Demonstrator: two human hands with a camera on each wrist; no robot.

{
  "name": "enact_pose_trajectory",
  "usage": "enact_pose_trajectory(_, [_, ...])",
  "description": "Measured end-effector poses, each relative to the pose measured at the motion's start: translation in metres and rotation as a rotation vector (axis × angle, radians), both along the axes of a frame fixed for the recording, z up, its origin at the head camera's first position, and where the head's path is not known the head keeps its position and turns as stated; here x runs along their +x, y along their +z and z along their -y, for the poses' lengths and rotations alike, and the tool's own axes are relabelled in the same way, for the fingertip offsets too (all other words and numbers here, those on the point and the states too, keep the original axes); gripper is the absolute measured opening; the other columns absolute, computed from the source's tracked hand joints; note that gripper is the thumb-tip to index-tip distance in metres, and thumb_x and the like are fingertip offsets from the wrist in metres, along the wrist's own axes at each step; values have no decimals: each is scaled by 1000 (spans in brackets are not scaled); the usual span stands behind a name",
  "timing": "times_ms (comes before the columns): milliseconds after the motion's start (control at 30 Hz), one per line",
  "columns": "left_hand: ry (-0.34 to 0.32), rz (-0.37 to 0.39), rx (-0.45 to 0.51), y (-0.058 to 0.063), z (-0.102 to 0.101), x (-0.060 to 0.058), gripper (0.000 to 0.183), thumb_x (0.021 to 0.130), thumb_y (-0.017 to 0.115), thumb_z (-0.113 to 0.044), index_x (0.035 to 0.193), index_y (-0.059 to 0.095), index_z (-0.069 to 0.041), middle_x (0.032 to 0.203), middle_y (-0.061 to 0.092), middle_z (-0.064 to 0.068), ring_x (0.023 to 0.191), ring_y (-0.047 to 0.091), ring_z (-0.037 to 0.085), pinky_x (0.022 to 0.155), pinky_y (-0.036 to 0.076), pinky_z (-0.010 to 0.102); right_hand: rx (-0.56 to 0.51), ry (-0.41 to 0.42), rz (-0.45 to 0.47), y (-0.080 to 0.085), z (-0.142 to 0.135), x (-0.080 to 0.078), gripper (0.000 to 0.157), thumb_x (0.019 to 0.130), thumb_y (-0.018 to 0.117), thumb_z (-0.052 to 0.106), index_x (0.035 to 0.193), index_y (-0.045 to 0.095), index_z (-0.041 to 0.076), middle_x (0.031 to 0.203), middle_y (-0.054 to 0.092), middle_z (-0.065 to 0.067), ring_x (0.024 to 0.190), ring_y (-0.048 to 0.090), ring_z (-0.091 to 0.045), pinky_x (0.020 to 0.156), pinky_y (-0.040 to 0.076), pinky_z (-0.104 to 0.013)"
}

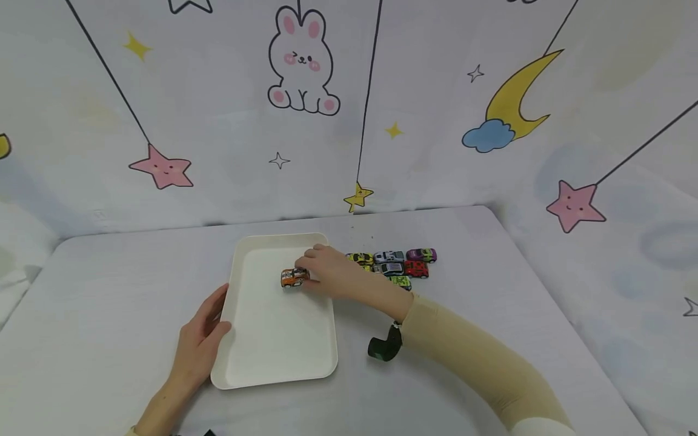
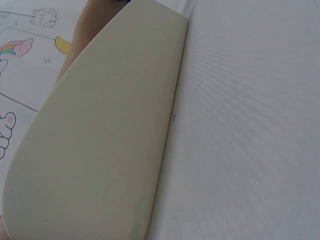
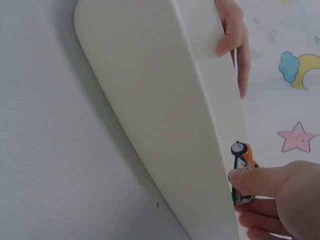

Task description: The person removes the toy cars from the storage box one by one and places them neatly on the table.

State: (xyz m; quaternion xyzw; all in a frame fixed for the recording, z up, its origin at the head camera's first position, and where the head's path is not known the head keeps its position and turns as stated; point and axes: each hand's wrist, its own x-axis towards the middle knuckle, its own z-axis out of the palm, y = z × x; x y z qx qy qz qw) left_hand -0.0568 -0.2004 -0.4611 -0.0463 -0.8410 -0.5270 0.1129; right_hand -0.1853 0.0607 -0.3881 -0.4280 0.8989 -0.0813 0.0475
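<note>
My right hand (image 1: 334,274) reaches over the upper part of a white tray (image 1: 278,339), pinching an orange toy car (image 1: 291,278). In the right wrist view the thumb presses one side of the car (image 3: 242,159), with one dark wheel showing. My left hand (image 1: 199,348) grips the tray's left edge, thumb at the rim and fingers along the outer side. The left wrist view is mostly filled by the tray's outer wall (image 2: 105,125), which hides that hand's fingers.
Right of the tray several toy cars stand in a close group, among them a purple car (image 1: 422,255), a red car (image 1: 417,269) and a yellow car (image 1: 360,258). My right forearm partly covers the group. A cartoon-printed backdrop (image 1: 229,121) rises behind the white table (image 1: 125,290).
</note>
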Motion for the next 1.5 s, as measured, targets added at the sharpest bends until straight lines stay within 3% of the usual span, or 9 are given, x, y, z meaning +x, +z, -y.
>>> enact_pose_trajectory(333, [0, -1, -7, -2, 2, 0, 64, 92, 52, 9, 151, 44, -12, 145, 52, 22, 118, 49, -16, 92, 40, 2, -185, -7, -109, -1, -34, 11, 32, 94, 70, 22, 123, 66, 9, 117, 67, -5, 112, 58, -21, 97, 50, -34])
enact_pose_trajectory(667, [-7, -8, 0, -1, 1, -1, 63, 92, 51, 10, 151, 43, -11, 146, 52, 23, 118, 48, -15, 92, 40, 2, -375, -64, -170, -15, -80, 24, 36, 93, 71, 17, 127, 65, 9, 123, 64, -5, 111, 59, -20, 94, 53, -35])
enact_pose_trajectory(967, [-4, -30, -11, -3, 1, -2, 64, 91, 52, 11, 151, 44, -11, 145, 52, 24, 119, 48, -16, 92, 39, 1, -418, -136, -206, -22, -126, 34, 41, 90, 73, 10, 129, 63, 6, 125, 62, -10, 115, 62, -25, 95, 54, -41])
enact_pose_trajectory(1500, [-10, -45, 0, -3, 1, -2, 63, 91, 52, 12, 150, 44, -9, 144, 52, 25, 120, 48, -15, 94, 39, 2, -484, -249, -252, -35, -187, 40, 44, 83, 76, -1, 125, 65, 2, 124, 65, -17, 105, 68, -31, 85, 57, -45])
